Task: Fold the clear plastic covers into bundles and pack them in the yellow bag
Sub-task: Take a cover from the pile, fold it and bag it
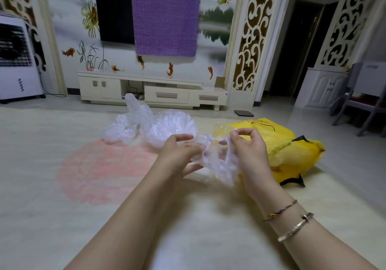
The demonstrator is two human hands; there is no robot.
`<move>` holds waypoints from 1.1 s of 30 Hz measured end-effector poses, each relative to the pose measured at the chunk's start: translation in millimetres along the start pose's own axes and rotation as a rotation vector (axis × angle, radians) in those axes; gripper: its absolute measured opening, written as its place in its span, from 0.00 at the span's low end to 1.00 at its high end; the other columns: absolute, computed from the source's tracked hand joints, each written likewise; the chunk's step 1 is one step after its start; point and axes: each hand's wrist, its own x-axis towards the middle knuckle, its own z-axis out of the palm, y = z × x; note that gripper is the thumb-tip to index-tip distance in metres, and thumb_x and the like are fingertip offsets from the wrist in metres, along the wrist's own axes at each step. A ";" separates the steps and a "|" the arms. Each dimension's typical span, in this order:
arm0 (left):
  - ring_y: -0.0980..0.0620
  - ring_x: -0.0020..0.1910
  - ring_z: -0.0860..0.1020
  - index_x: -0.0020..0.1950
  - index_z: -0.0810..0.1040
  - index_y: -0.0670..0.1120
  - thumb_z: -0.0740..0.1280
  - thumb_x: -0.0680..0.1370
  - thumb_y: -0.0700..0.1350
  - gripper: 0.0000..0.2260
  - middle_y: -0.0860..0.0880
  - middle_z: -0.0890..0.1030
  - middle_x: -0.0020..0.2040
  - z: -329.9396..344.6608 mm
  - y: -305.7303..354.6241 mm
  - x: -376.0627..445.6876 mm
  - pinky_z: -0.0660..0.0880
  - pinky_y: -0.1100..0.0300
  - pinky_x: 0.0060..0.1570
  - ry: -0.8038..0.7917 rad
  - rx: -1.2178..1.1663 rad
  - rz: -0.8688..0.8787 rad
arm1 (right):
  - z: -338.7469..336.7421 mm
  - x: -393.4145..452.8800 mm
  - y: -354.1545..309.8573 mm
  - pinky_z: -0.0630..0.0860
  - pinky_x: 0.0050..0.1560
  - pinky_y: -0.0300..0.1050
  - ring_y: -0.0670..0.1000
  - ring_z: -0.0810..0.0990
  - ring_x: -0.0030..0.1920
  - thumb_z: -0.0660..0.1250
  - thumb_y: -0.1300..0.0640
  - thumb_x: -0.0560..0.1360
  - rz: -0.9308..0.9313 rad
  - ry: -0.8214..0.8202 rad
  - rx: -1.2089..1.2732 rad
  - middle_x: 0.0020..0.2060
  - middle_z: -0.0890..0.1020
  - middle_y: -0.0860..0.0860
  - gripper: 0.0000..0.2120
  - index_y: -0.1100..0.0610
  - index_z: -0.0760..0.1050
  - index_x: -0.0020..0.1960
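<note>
Stretching one clear plastic cover [217, 161] at frame centre: left hand [179, 152] gripping its left edge, fingers [183, 137] curled round the film; right hand [248, 148] pinching the upper right edge between thumb and fingertips.

Likely to go wrong: thin film slipping from the pinch, springing open instead of holding a fold, or tearing if pulled hard.

Counted: one cover in hand, one loose heap of covers [150, 127] on the floor behind, number within impossible to tell; one yellow bag [288, 150] at right, just beside the right hand.
</note>
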 end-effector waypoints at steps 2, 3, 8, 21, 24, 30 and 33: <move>0.55 0.32 0.79 0.60 0.71 0.43 0.68 0.75 0.34 0.16 0.45 0.79 0.45 -0.2 -1.6 0.3 0.79 0.61 0.34 0.073 0.097 0.116 | 0.5 1.7 4.5 0.74 0.37 0.47 0.54 0.77 0.32 0.64 0.60 0.79 -0.012 0.054 -0.064 0.34 0.82 0.55 0.04 0.56 0.69 0.47; 0.57 0.28 0.77 0.59 0.71 0.45 0.69 0.74 0.35 0.15 0.46 0.78 0.44 -0.5 -1.8 0.2 0.77 0.63 0.31 0.120 0.206 0.190 | -0.6 3.6 6.7 0.73 0.37 0.46 0.53 0.76 0.33 0.64 0.60 0.79 -0.019 0.087 -0.101 0.35 0.82 0.56 0.04 0.55 0.69 0.47; 0.58 0.26 0.74 0.54 0.71 0.51 0.73 0.72 0.45 0.15 0.49 0.76 0.36 -6.7 -5.1 2.3 0.73 0.63 0.31 0.237 0.570 0.425 | -7.4 5.2 4.5 0.71 0.34 0.42 0.45 0.74 0.29 0.64 0.57 0.78 -0.132 0.117 -0.265 0.36 0.83 0.54 0.03 0.54 0.70 0.47; 0.45 0.58 0.80 0.59 0.79 0.48 0.64 0.63 0.73 0.36 0.46 0.82 0.58 -31.0 17.8 3.9 0.74 0.47 0.61 -0.377 0.306 -0.149 | -8.7 -4.6 -11.4 0.67 0.37 0.46 0.56 0.75 0.31 0.68 0.58 0.76 -0.128 -0.422 -0.231 0.30 0.83 0.58 0.04 0.57 0.74 0.45; 0.45 0.49 0.83 0.50 0.83 0.47 0.66 0.70 0.65 0.23 0.47 0.84 0.49 -31.1 17.4 3.3 0.80 0.53 0.52 -0.330 0.391 -0.142 | -9.2 -2.4 -9.3 0.71 0.39 0.45 0.53 0.80 0.33 0.69 0.60 0.75 -0.171 -0.394 -0.258 0.31 0.81 0.56 0.04 0.59 0.75 0.45; 0.50 0.40 0.82 0.48 0.81 0.42 0.70 0.75 0.42 0.04 0.47 0.82 0.40 -27.7 13.0 6.8 0.77 0.55 0.45 -0.147 0.210 0.074 | -8.6 -0.1 -5.5 0.70 0.44 0.39 0.47 0.75 0.44 0.66 0.44 0.76 -0.047 -0.385 -0.396 0.42 0.78 0.53 0.21 0.64 0.78 0.53; 0.48 0.41 0.83 0.47 0.79 0.40 0.69 0.76 0.40 0.03 0.44 0.82 0.40 -24.3 18.7 5.4 0.80 0.50 0.49 -0.109 0.006 0.171 | -6.4 -1.3 0.3 0.73 0.48 0.43 0.49 0.80 0.45 0.61 0.43 0.78 0.206 -0.426 -0.279 0.44 0.83 0.51 0.22 0.62 0.80 0.52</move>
